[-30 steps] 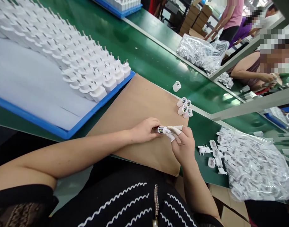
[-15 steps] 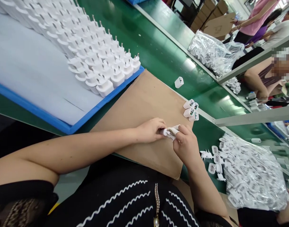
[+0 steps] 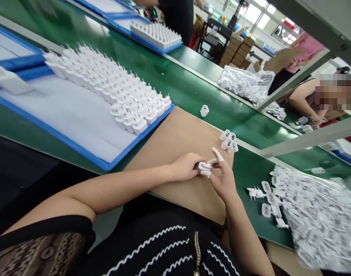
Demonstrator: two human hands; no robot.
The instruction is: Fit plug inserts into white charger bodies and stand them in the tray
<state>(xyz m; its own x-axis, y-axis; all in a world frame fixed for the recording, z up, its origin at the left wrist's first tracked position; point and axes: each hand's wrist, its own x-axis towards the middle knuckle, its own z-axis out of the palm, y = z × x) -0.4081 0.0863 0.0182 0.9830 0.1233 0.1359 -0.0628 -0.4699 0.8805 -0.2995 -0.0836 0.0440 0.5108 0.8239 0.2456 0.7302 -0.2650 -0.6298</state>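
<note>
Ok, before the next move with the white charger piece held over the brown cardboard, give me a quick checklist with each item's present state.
1. Left hand grips the charger piece: ok.
2. Right hand touches the piece with covered fingertips: ok.
3. Piece fully seated together: cannot tell, fingers hide it.
4. Cardboard sheet under the hands: ok.
5. Blue tray has bare space beside its standing chargers: ok.
6. Loose parts lie by the right hand: ok.

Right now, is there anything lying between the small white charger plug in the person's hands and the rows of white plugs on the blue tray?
Nothing visible: the small white charger plug, pinched by the left hand and right hand, is separated from the blue tray only by bare brown cardboard sheet.
</note>
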